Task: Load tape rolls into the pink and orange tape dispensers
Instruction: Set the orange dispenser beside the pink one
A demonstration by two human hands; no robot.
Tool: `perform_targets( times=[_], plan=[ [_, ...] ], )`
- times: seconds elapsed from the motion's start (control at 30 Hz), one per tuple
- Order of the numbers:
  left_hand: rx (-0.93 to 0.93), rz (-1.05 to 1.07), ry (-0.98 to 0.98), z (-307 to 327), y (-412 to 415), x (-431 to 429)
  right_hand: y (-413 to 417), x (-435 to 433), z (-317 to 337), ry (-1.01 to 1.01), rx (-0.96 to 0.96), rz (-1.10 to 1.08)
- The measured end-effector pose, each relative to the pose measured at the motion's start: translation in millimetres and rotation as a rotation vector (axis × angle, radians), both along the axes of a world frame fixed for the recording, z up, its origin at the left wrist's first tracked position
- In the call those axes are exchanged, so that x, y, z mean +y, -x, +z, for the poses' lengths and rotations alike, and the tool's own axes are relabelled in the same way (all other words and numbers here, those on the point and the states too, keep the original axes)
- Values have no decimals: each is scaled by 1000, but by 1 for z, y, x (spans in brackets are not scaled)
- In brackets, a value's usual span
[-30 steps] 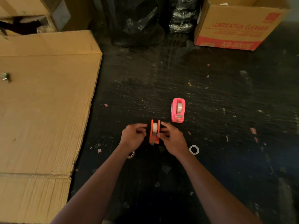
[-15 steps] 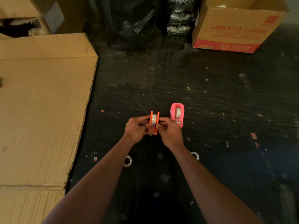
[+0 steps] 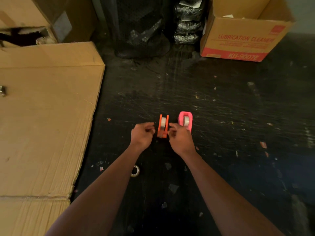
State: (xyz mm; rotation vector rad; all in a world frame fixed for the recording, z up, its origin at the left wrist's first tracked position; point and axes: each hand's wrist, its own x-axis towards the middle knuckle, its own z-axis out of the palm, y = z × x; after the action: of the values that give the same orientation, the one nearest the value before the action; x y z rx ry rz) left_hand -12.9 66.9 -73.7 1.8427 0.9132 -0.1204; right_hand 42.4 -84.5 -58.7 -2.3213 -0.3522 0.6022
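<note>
The orange tape dispenser [image 3: 162, 127] stands on the dark floor with a white tape roll [image 3: 163, 123] seated in it. Just to its right stands the pink tape dispenser [image 3: 186, 120], also holding a white roll [image 3: 185, 120]. My left hand [image 3: 142, 134] hovers a finger's width left of the orange dispenser, fingers loosely curled and holding nothing. On the other side, my right hand [image 3: 180, 138] has its fingertips beside the orange dispenser, apparently not gripping it, and partly covers the pink dispenser's near end.
A large flat cardboard sheet [image 3: 42, 116] covers the floor at the left. An open "Lubrication Cleaner" carton [image 3: 238, 41] stands at the back right, with black wrapped bundles [image 3: 144, 26] beside it. A small ring [image 3: 135, 171] lies by my left forearm among paper scraps.
Both hands carried the orange dispenser forward, set it down beside the pink one, and have come off its sides.
</note>
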Motion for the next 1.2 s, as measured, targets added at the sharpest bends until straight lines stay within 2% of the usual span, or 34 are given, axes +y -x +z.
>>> perform_targets(
  times=[0.2,0.37,0.47,0.57,0.9,1.2],
  plan=[
    [49,-151,-243,19,57,-14,26,-36,9,155,-34,114],
    [223,-292,-512,11,106,-27,47,-78,8,363,-71,197],
    [343,-309,-546,1,127,-36,56,-97,7,486,-53,220],
    [361,-295,-550,-7,139,-43,63,-110,3,544,-28,209],
    [177,-147,-494,1,139,-50,79,-92,14,371,-18,125],
    [75,-224,-532,23,101,15,74,10,35,220,-85,231]
  ],
)
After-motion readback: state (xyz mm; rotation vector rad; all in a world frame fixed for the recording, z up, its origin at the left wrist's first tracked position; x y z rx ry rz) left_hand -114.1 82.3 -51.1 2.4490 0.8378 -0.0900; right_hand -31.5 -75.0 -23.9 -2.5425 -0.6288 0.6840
